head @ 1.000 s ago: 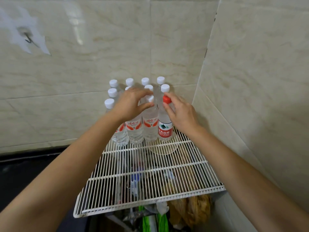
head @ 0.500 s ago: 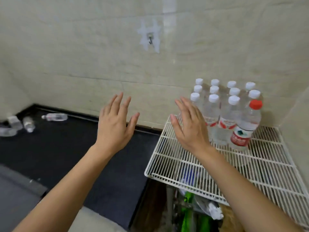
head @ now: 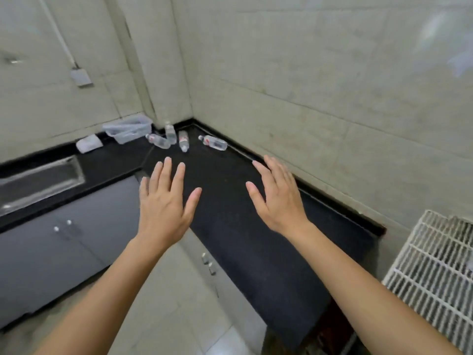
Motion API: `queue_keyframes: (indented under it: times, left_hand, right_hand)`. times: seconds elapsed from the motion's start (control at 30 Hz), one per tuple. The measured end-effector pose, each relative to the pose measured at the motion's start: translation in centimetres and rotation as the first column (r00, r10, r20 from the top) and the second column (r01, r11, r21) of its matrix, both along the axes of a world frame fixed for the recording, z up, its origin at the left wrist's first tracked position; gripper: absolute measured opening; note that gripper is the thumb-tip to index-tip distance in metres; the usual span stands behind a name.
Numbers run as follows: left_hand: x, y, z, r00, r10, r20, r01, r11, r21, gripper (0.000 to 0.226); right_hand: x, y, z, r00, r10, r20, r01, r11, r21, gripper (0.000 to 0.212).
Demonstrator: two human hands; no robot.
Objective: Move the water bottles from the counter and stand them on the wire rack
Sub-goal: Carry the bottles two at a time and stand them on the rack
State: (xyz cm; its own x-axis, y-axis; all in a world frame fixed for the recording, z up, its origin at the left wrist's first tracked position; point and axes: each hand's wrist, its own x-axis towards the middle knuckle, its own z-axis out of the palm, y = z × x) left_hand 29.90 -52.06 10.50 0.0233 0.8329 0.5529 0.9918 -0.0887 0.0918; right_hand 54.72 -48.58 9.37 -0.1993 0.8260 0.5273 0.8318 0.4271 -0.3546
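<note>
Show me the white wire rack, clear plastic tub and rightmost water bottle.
White wire rack [head: 430, 275]: head view, grid.
Clear plastic tub [head: 130, 134]: head view, side wall.
Rightmost water bottle [head: 213, 142]: head view, body.

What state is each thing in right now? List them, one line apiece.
Left hand: open, fingers spread, holding nothing.
Right hand: open, holding nothing.
Clear plastic water bottle nearest the wall: lying on the black counter.
Middle clear bottle: lying down.
Left clear bottle: lying down.
Rear clear bottle: seems upright.
White wire rack: only a corner in view.
Grey cabinet doors: shut.
</note>
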Motion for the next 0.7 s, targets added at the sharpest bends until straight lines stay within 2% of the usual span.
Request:
queue_keyframes:
  times: [0.13,0.37,0.7]
  left_hand:
    - [-10.3,3.7,-0.9,0.995,0.101,0.018,-0.1,0.994,-0.048,0.072]
    - [-24.2,13.2,-0.4,0.983,0.172,0.068,-0.165,0.982,-0.094,0.075]
    - [-30.0,25.4,-2.9,0.992,0.113,0.047,-0.102,0.977,-0.19,0.072]
  right_hand:
    - [-9.9,6.3,-1.2,0.997,0.075,0.017,-0.075,0.997,-0.001,0.056]
    - [-24.6,16.8,-2.3,0.992,0.118,-0.044,-0.12,0.991,-0.058,0.056]
    - [-30.5,28.6,-5.0,0.995,0.094,0.04,-0.089,0.989,-0.12,0.057]
